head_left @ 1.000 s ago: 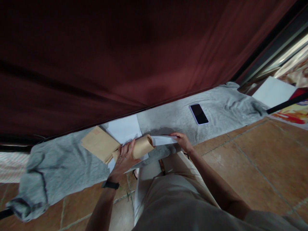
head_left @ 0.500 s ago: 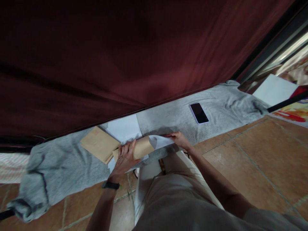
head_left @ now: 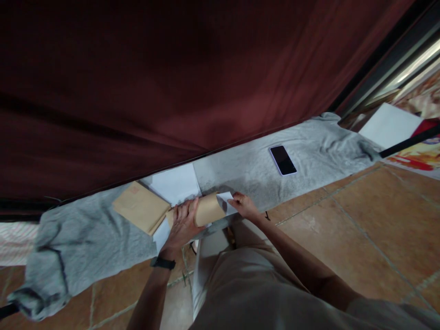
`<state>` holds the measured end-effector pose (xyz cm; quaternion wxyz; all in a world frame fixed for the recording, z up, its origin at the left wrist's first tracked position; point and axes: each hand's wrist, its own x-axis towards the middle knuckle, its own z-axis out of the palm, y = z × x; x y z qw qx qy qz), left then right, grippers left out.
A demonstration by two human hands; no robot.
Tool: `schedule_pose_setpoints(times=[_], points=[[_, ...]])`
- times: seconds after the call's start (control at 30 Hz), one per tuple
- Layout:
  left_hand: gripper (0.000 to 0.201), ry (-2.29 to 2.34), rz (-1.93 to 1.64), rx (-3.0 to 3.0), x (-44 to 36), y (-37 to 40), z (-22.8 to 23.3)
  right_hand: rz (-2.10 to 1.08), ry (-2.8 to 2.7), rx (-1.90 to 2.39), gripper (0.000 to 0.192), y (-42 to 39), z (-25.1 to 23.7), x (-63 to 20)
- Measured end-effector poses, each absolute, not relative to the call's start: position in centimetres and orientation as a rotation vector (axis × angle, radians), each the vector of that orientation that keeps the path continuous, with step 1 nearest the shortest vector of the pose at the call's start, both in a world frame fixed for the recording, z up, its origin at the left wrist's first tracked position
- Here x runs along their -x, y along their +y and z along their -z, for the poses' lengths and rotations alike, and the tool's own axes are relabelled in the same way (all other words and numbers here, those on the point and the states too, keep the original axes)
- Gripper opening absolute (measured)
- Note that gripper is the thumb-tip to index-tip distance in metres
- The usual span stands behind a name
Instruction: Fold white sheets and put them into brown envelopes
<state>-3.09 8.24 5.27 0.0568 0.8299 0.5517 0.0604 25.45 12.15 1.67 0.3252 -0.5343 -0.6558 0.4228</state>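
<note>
Brown envelope (head_left: 210, 209), 1 pc., plain paper, bowed upward; at near edge of the cloth-covered table (head_left: 92, 240), in front of wearer, btwn. both hands.

White sheet (head_left: 224, 201), 1 pc., curled; sticks out at env.'s R end; length inside can't be told.

L hand (head_left: 185, 221): palm down on env.'s L part, fingers spread, thumb apart toward near edge. Dark wristband (head_left: 162, 263) on same arm.

R hand (head_left: 244, 205): fingers closed, pinching outer end of sheet btwn. thumb & fingertips, just beside env. mouth.

Env. stack (head_left: 141, 207), brown, several pcs., lying askew L of L hand; faint reddish mark nr. top corner.

White papers (head_left: 176, 181), flat, beyond L hand, next to stack; another white corner (head_left: 161, 234) shows btwn. stack & L wrist.

Phone (head_left: 283, 160), 1 unit, dark screen, pale purple edge; flat on table, R side, well apart from hands.

Surrounds: dark red curtain (head_left: 213, 91) along far side; tiled floor (head_left: 337, 233), terracotta; far R, pale rectangular sheet (head_left: 392, 126) & multicol. print (head_left: 417, 160), partly crossed by black bar (head_left: 410, 142).
</note>
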Motion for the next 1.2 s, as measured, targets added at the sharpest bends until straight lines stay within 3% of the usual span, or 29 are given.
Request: schedule_pose_setpoints(times=[0.37,0.77,1.2], points=[[0.121,1.656,-0.145,-2.407,2.0,8.0,-4.9,-1.057,-1.815,1.498,0.037,12.6,-1.4,-24.1],[0.118,1.638,-0.196,-2.448,0.4,7.9,-4.5,-0.780,-1.939,1.683,0.025,11.9,-0.3,-23.0],[0.113,1.590,-0.218,-2.492,0.2,8.0,-4.6,-1.105,-1.817,1.555,0.025,11.9,-0.6,-23.1]])
